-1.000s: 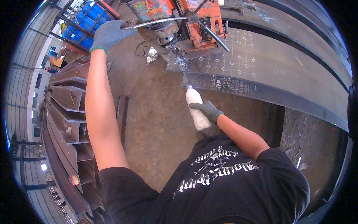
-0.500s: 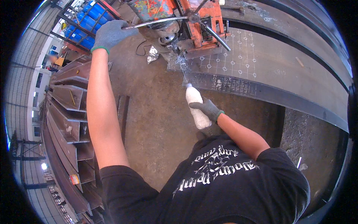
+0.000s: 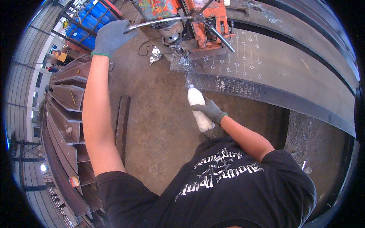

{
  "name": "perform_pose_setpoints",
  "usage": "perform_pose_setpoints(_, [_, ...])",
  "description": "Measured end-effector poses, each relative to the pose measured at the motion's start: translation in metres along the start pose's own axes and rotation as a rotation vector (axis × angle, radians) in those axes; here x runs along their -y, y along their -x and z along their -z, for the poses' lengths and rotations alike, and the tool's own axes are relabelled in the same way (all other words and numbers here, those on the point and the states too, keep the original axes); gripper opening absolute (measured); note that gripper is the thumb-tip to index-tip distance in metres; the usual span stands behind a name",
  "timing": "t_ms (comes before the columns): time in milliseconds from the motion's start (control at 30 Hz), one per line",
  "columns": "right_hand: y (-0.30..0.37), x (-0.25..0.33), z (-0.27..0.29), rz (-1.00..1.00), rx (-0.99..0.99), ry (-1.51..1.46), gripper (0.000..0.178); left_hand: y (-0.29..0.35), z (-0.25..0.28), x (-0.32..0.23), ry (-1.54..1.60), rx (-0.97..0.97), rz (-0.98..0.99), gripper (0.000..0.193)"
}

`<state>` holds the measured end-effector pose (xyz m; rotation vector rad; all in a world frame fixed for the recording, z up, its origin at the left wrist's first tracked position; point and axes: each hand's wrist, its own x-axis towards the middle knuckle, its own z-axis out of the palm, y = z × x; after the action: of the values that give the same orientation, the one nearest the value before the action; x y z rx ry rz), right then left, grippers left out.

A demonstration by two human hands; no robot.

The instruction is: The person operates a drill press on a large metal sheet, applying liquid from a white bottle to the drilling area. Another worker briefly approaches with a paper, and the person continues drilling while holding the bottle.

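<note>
My left hand (image 3: 113, 37), in a grey glove with a green cuff, is closed round the end of a long metal feed lever (image 3: 159, 22). That lever runs to the hub of an orange drill press (image 3: 213, 28) standing on a steel beam (image 3: 275, 57). Below its motor, the drill chuck (image 3: 178, 47) points down at the beam's near end, where shavings and wet spatter lie. My right hand (image 3: 211, 111), also gloved, grips a plastic bottle (image 3: 196, 98) of white liquid. The bottle is tilted, its narrow nozzle toward the drill.
Circles and grid lines are chalked on the beam. Crumpled foil (image 3: 155, 55) and a thin cord lie left of the drill. Stacked steel profiles (image 3: 70, 125) line the left side, with blue cylinders (image 3: 91, 21) in a rack behind. A metal bar (image 3: 122, 125) lies on the floor.
The thin stream from the bottle to the drill no longer shows clearly. The bottle and my right hand have shifted slightly left. My left forearm has also swung a little left, still holding the lever.
</note>
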<state>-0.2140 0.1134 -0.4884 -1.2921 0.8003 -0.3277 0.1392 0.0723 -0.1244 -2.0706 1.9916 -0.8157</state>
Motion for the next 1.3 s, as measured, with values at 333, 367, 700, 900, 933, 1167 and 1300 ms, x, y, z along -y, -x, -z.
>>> perform_pose_setpoints(333, [-0.002,-0.011,0.000,-0.121,0.022,-0.181,0.083,0.006,-0.013,-0.002,-0.056,-0.144,0.007,0.041])
perform_pose_setpoints(367, [-0.003,-0.012,0.001,-0.136,0.028,-0.150,0.083,0.006,-0.014,-0.004,-0.060,-0.130,0.027,0.045])
perform_pose_setpoints(700, [-0.001,0.004,0.002,-0.166,0.070,0.043,0.087,0.014,-0.048,0.010,0.031,-0.242,0.079,0.038])
perform_pose_setpoints(900, [-0.006,-0.001,-0.007,0.054,0.069,-0.034,0.092,0.005,-0.027,-0.012,0.060,-0.209,0.127,0.041])
perform_pose_setpoints(933, [-0.006,0.000,-0.009,0.095,0.062,-0.034,0.092,0.004,-0.027,-0.012,0.060,-0.207,0.122,0.041])
perform_pose_setpoints(1167, [0.013,0.012,-0.007,0.109,0.009,-0.013,0.093,0.008,-0.038,-0.008,0.061,-0.239,0.129,0.043])
perform_pose_setpoints(1300, [0.016,0.009,-0.004,0.108,0.034,0.031,0.092,0.005,-0.042,-0.009,0.072,-0.255,0.122,0.043])
